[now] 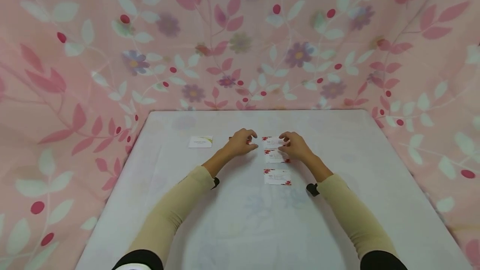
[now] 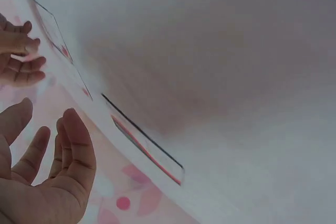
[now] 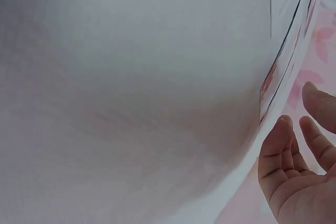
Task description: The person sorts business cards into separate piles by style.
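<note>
My left hand (image 1: 241, 142) hovers over the table's far half, fingers loosely bent and nothing between them. Behind it a dark and red printed card (image 1: 230, 139) shows only a small corner in the head view. My right hand (image 1: 297, 147) is at the right ends of two white business cards with red flower corners, the far card (image 1: 272, 142) and the middle card (image 1: 273, 156). Its thumb and fingers are parted and overlap the cards in the head view. A third matching card (image 1: 277, 177) lies nearer, fully visible. In the right wrist view the fingers (image 3: 273, 150) hold nothing.
A white card with a green corner (image 1: 200, 142) lies left of the left hand. White cloth covers the table (image 1: 240, 228), whose far edge meets a pink floral curtain (image 1: 240, 53). Dark wrist straps (image 1: 313, 189) show below both wrists.
</note>
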The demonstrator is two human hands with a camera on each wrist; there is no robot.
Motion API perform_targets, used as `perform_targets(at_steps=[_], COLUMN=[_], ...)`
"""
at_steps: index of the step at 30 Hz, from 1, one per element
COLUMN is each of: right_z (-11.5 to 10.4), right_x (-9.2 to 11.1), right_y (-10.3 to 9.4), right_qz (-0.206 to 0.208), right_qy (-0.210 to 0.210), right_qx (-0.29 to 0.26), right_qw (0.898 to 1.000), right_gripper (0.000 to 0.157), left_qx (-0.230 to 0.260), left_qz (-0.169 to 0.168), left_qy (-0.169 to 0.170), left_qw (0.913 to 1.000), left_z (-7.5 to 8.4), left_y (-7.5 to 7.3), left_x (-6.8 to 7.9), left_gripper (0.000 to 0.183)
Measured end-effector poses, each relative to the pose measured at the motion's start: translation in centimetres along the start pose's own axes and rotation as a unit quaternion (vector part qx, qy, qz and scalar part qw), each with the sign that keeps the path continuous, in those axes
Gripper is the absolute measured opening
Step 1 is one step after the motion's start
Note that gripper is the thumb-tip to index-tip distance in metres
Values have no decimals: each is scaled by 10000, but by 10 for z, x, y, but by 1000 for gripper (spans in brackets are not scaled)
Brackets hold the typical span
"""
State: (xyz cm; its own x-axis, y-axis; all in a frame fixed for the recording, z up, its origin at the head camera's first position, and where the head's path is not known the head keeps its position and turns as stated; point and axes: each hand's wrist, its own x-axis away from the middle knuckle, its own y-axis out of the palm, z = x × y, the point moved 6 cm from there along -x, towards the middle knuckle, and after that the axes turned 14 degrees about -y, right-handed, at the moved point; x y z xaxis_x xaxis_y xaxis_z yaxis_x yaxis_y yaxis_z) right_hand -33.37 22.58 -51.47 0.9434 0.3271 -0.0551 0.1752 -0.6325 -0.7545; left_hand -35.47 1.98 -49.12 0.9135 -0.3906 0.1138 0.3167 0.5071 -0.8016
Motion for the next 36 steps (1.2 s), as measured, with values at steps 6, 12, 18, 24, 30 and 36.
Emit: perform_targets(at_steps=[6, 12, 18, 24, 30, 36], right_z=[6, 15, 18, 18, 27, 30], right_x=[-9, -14, -17, -21, -24, -22], right_y=[9, 19, 18, 10, 7, 4], right_qz=[-76, -142, -163, -128, -148, -108], right_qy=[78, 245, 108, 262, 490, 562], right_qx=[19, 106, 238, 114, 126, 36], right_qw=[9999, 9995, 9995, 9995, 9986, 9984], right_gripper=[45, 50, 51, 47, 48, 47], left_qx=[-14, -452, -1054, -1322, -1374, -1390], left_qz=[-199, -133, -144, -152, -318, -307], left_qy=[-562, -1106, -1110, -914, -1058, -1072], left_qw=[9982, 9927, 9881, 9869, 9843, 9840], left_z=[11, 13, 12, 18, 22, 25], left_y=[23, 38, 47, 47, 47, 49], left_x=[-12, -24, -35, -45, -49, -50], left_gripper=[38, 41, 37, 35, 40, 39])
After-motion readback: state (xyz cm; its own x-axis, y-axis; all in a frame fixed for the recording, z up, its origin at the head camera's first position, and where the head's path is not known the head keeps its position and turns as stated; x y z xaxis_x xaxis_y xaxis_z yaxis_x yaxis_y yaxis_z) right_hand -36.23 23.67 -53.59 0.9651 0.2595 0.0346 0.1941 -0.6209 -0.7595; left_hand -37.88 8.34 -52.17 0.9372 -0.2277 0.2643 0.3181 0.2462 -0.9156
